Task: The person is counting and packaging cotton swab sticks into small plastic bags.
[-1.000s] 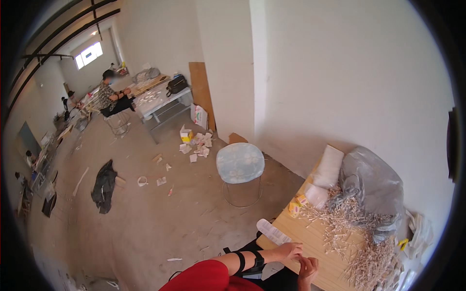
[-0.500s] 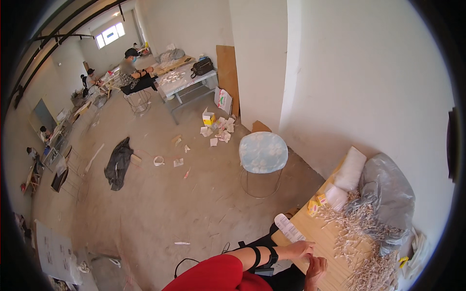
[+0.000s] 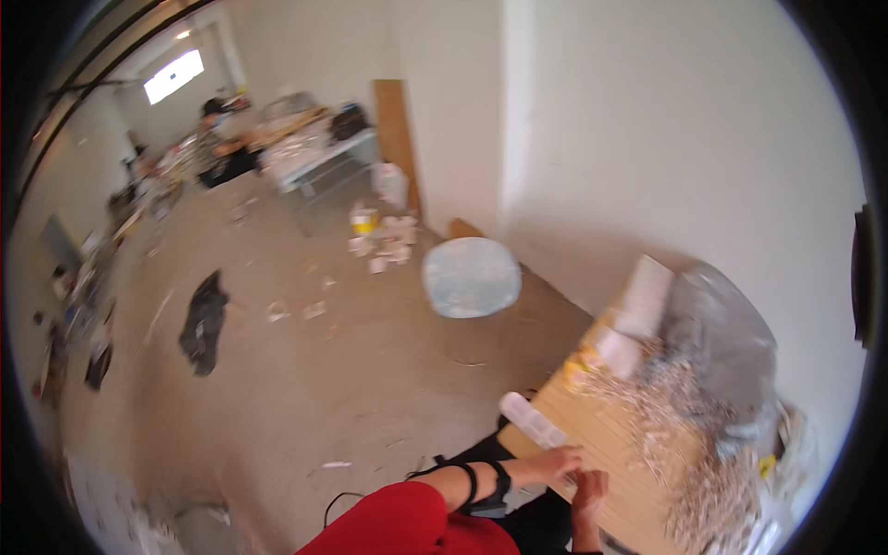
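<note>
Over the near edge of a light wooden board (image 3: 606,439), my left hand (image 3: 553,462) and my right hand (image 3: 589,497) nearly meet, fingertips pinched together. Anything between the fingers is too small and blurred to make out. Beside my left hand, a pale printed card strip (image 3: 529,418) with a rounded end lies at the board's edge. To the right of my hands spreads a heap of thin, light-brown sticks with pale ends (image 3: 712,499), resembling cotton swabs. Small yellow boxes (image 3: 583,363) and white packs (image 3: 645,296) sit at the board's far end.
A large grey plastic bag (image 3: 721,324) leans by the wall behind the heap. Ahead stands a round stool with a pale blue cover (image 3: 472,277). Paper scraps (image 3: 393,242) and a dark cloth or bag (image 3: 203,324) lie on the floor. A person (image 3: 217,148) sits at a far table.
The whole view has shifted and blurred, with the room sliding left in the picture. My hands stay close together by the board's edge, fingers still pinched.
</note>
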`<control>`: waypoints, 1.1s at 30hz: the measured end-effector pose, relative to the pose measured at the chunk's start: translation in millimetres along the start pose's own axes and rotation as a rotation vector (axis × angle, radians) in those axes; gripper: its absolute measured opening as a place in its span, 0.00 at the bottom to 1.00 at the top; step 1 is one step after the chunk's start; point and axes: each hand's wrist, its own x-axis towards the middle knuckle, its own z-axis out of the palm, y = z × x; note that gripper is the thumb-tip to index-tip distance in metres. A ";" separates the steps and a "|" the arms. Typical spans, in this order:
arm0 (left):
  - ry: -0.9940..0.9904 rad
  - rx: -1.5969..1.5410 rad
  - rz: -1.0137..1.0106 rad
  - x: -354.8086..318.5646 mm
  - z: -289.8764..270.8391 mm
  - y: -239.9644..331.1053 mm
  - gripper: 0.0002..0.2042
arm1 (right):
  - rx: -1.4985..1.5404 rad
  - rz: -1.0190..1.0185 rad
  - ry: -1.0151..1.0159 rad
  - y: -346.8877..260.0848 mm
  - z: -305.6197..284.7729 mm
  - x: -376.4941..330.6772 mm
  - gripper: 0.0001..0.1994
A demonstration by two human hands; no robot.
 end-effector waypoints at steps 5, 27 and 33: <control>-0.112 0.202 -0.014 0.3 -1.0 -4.4 0.09 | 0.024 0.039 -0.041 17.3 -11.1 -13.7 0.11; -0.123 -0.003 -0.540 -5.1 -49.3 40.2 0.07 | 0.610 1.054 1.315 335.1 -287.1 -145.7 0.13; 0.037 0.221 -0.486 94.0 -64.8 -6.7 0.08 | 0.599 1.191 0.706 212.8 -171.0 -137.1 0.13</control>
